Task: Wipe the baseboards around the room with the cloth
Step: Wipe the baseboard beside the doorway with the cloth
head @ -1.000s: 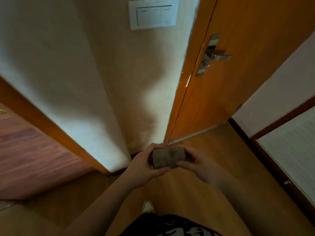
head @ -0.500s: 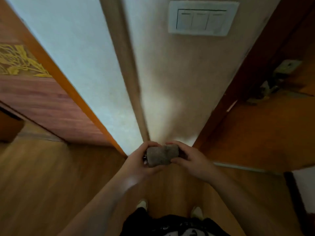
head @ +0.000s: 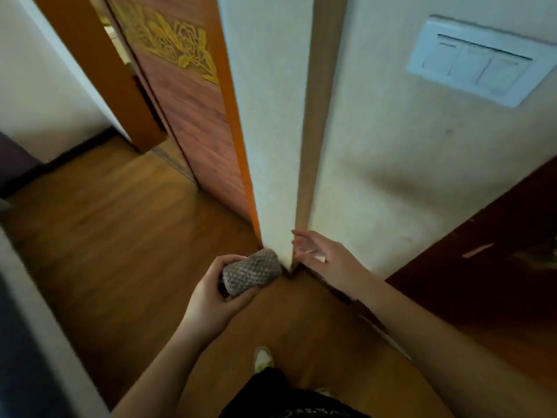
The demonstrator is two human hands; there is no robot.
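We saw a grey-brown cloth (head: 251, 273) with a bumpy waffle pattern, set against a cream wall (head: 391, 164) whose corner carried a tan strip (head: 316, 116). The light switch plate (head: 479, 60) was white, and the floor (head: 120, 221) was a warm honey-brown wood grain. A reddish-brown door (head: 193, 116) bore a golden flower pattern, framed in orange wood, and the shoe (head: 263, 359) was white.

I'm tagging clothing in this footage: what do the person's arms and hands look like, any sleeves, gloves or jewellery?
Both forearms are bare as far as the frame shows: no sleeves, no gloves. The left hand and right hand show no ring, watch or wristband that I can make out. Lower down, dark clothing with a pale print and light-coloured shoes are visible.
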